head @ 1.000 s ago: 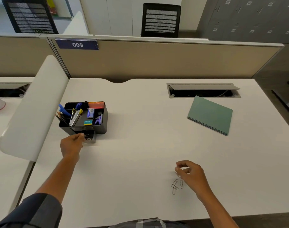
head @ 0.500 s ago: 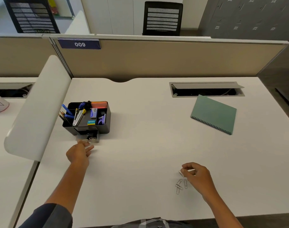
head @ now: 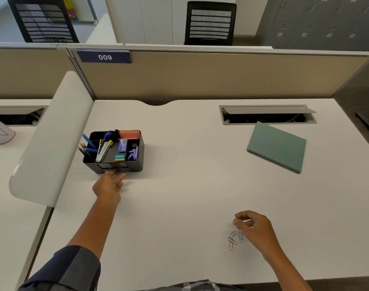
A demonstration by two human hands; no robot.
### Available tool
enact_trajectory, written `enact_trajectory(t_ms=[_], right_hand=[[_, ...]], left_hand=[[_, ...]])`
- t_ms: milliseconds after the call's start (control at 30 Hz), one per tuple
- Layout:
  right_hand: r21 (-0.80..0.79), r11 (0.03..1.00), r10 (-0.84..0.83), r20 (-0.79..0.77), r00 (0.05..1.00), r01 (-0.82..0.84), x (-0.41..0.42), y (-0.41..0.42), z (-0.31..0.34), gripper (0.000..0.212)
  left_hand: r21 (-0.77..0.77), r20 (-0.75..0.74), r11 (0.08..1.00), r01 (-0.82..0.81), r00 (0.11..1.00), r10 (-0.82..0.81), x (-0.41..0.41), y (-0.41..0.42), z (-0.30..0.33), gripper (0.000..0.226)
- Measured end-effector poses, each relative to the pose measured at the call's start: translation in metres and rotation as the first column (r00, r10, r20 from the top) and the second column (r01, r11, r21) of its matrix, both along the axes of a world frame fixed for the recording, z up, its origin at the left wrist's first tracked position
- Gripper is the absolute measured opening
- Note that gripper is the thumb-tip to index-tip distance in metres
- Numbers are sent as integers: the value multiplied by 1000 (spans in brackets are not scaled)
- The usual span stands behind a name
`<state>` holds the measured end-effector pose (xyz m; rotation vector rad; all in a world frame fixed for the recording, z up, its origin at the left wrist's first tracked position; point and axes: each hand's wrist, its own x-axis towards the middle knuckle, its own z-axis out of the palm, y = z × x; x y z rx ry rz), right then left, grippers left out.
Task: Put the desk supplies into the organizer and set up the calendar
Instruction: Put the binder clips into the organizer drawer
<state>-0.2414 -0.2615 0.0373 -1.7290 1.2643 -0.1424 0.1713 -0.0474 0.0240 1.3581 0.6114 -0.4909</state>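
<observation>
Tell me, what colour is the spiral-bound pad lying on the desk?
The spiral-bound pad is muted green, seen clearly in the head view.

Ahead of the left hand, a white desk backed by a beige partition bearing a blue "009" plate. Left of that hand, a white curved divider. Beyond the partition, two black mesh chairs, white cabinets, grey lockers. Far ahead of the right hand, an open cable hatch.
</observation>
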Motion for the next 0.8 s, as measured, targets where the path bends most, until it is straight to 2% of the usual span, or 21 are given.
enact_trajectory(t_ms=[233,400,500,667,800], right_hand=[[2,1000,0,-12,1000,0,1,-2,-2,10],[11,1000,4,-9,1000,-4,4,-3,-2,10],[11,1000,6,-7,1000,-6,6,-3,-2,10],[13,1000,14,-11,1000,-14,7,-5,-5,10],[17,1000,23,-11,1000,-22,7,-6,-6,10]], left_hand=[[-59,-41,998,-17,999,15,0,-1,-1,34],[-70,-68,994,-89,994,85,0,-5,3,17],[-61,-80,990,-128,989,123,-2,-10,9,16],[-57,-90,996,-71,994,66,1,-7,3,17],[-118,-118,992,-52,992,38,5,-7,-2,31]])
